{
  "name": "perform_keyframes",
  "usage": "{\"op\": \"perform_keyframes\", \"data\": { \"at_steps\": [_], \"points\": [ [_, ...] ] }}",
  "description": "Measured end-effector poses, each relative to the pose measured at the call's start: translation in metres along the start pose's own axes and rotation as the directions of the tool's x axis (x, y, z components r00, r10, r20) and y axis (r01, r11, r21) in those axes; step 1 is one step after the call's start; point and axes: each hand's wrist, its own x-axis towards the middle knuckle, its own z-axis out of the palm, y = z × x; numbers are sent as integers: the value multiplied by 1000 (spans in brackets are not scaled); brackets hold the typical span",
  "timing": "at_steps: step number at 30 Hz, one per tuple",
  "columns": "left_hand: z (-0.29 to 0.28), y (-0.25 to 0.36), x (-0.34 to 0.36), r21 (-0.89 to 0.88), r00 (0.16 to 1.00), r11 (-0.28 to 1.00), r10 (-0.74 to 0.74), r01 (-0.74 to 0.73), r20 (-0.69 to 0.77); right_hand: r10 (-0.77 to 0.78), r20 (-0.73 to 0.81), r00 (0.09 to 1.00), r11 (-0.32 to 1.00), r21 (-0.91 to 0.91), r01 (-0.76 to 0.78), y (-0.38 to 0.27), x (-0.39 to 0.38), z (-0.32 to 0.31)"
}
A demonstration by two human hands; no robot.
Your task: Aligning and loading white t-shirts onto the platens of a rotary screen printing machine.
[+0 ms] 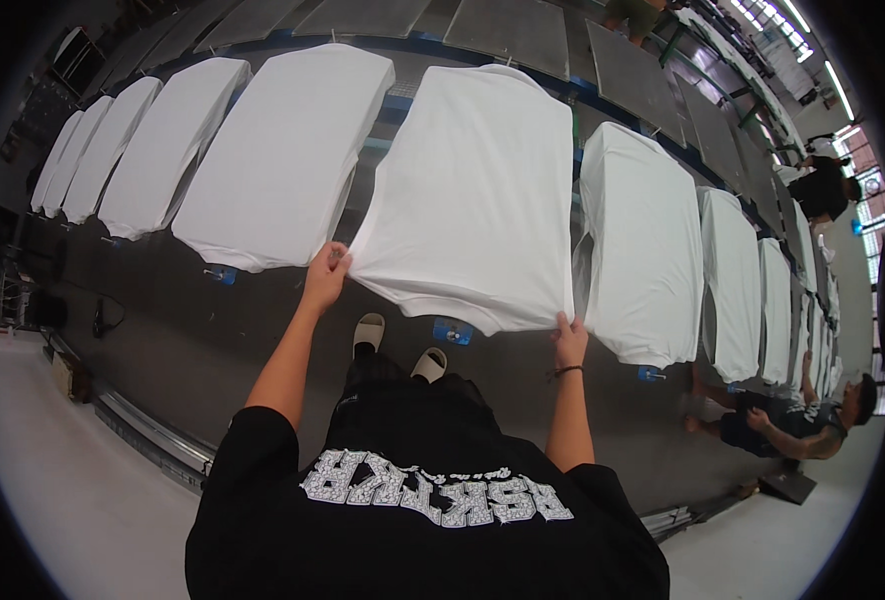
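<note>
A white T-shirt lies stretched over a flat board right in front of me, its near edge pulled wide. At its near left corner, my left hand pinches the fabric. My right hand, with a dark band at the wrist, grips the near right corner. Between the two hands the shirt's edge dips over a blue metal bracket below it. The board itself is hidden under the cloth.
More white shirts cover boards to the left and right. Bare grey boards line the far side. At the right a co-worker stands by the row; another person is farther back. A metal rail runs along the floor.
</note>
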Motion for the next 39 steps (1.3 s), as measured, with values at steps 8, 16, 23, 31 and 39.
{"op": "perform_keyframes", "data": {
  "at_steps": [8, 16, 23, 31, 39],
  "points": [
    [-7, -32, -11, 151, 996, 985, -83, 86, -27, 54, 58, 997, 998, -15, -53, 1, -13, -11],
    [4, -29, -15, -43, 990, 994, -102, 98, -98, 56, 152, 987, 992, -120, -37, 8, -4, -18],
    [3, -2, 13, 199, 979, 979, -10, 51, -202, -78, 45, 996, 924, -371, 89, -44, 31, 0],
    [45, 53, 247, 302, 984, 943, 165, -136, -72, -393, 11, 919, 796, -496, 346, -145, 238, 96],
    [127, 49, 456, 237, 994, 971, -13, 38, -105, -222, -194, 955, 859, -503, 98, -168, 433, 158]
  ]
}}
